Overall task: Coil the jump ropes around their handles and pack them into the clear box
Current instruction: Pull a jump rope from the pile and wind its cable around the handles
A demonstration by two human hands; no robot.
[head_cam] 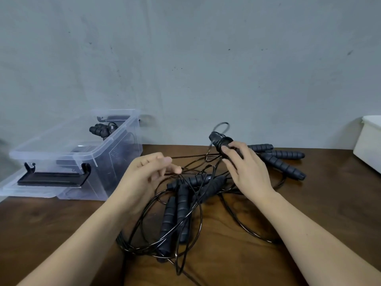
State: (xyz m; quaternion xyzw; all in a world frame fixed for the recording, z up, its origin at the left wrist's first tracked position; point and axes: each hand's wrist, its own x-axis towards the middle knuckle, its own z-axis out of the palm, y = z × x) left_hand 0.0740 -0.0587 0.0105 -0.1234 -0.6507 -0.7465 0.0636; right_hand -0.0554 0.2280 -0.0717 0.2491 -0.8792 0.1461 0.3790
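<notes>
My right hand [245, 168] grips a pair of black jump rope handles [219, 139] lifted above the table, with a few turns of thin black cord around them. My left hand [148, 172] pinches that cord [192, 164] between thumb and fingers, pulling it taut toward the handles. Below my hands lies a tangle of loose cord [144, 228] and several ribbed black handles [182, 205]. More handles [280, 159] lie fanned out to the right. The clear box [115, 162] stands open at the left with one coiled rope [100, 130] inside.
The box's clear lid [26, 190] with black latches leans against its front. A white container [369, 145] sits at the far right edge. A grey wall rises right behind the brown wooden table [309, 213].
</notes>
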